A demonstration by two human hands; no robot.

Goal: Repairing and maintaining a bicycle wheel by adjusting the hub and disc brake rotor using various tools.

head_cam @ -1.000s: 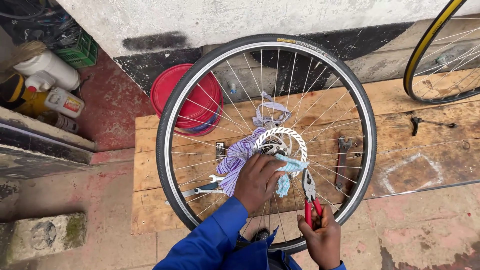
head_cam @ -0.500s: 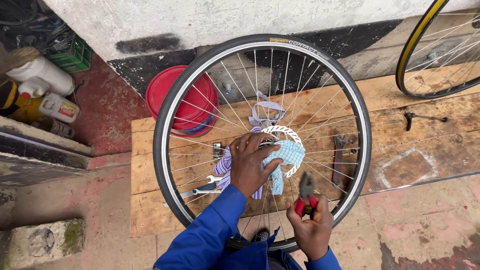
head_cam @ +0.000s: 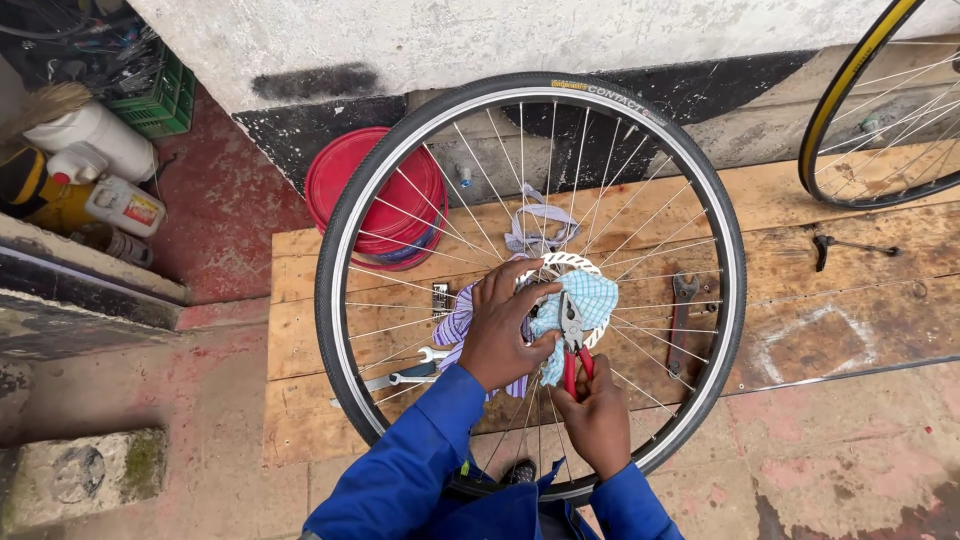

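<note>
Gripping red pliers, right hand sits below wheel hub.

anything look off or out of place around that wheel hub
Mostly a checked cloth bunched over the brake disc at the hub, pressed there by the left hand while the right hand pokes red-handled pliers into it. A striped rag lies under the spokes. No damage or spill shows.

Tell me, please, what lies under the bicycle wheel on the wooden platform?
Through the bicycle wheel spokes: a combination spanner, striped cloth and flat wrench. The left hand and checked rag cover the hub.
</note>
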